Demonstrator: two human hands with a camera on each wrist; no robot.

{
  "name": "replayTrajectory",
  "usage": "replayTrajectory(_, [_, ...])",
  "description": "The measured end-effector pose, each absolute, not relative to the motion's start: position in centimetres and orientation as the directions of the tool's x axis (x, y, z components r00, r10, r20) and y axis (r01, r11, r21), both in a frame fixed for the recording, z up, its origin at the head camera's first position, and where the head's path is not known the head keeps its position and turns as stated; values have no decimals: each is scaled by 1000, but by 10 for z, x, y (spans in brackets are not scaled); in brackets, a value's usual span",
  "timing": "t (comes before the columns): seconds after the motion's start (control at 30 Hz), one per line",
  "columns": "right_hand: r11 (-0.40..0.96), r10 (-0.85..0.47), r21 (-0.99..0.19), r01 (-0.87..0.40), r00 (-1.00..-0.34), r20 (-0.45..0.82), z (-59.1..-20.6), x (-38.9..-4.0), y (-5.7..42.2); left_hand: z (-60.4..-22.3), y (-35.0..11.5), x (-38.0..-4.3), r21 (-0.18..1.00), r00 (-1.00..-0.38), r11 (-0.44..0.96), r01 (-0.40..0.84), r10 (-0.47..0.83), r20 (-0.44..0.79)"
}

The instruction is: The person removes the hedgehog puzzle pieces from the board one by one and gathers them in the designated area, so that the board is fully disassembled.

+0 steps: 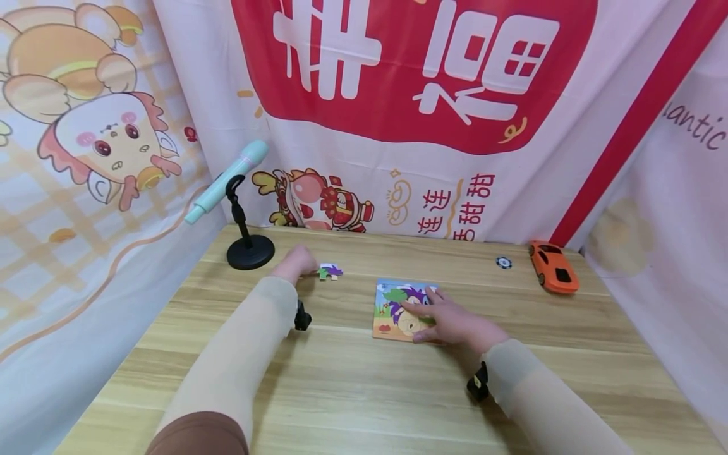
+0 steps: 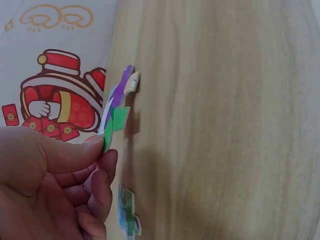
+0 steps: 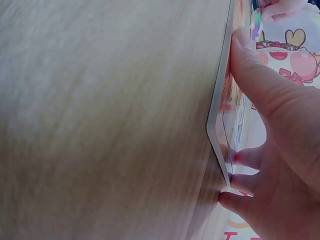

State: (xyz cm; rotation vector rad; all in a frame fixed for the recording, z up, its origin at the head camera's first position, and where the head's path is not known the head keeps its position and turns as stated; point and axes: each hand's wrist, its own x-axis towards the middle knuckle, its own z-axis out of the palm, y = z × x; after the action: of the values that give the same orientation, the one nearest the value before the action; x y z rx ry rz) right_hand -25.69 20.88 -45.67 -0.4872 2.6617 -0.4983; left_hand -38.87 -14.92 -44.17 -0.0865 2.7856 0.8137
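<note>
Between thumb and fingertips my left hand (image 1: 298,264) pinches a jigsaw piece (image 2: 115,112) printed in green, purple and white, held on its edge near the table. A second jigsaw piece (image 2: 128,212) lies on the wood below those fingers in the left wrist view; the hand hides it from the head camera. To the right is a square jigsaw puzzle board (image 1: 383,313) with a cartoon picture in purple, green and tan. My right hand (image 1: 455,322) rests on its right side, fingers spread, thumb (image 3: 242,52) on the face and fingertips by the edge.
A black stand (image 1: 250,251) holds a mint-green microphone (image 1: 227,180) at the back left of the wooden table (image 1: 352,392). Toward the back right are a small round disc (image 1: 503,262) and an orange toy car (image 1: 553,266). Printed curtains (image 1: 370,145) hang behind and along the sides.
</note>
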Motion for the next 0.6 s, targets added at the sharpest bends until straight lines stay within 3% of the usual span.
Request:
replayTrajectory(0.33, [876,-402,-403,-264,-862,-309,-457,-258,208,-439,-128,-382,482,-989,870,-104,-41,-139])
replayTrajectory(0.6, [870,-417,-406,-280,-857,-302,-456,-258,209,-431,-34,-357,657,-956,748,95,253,-151])
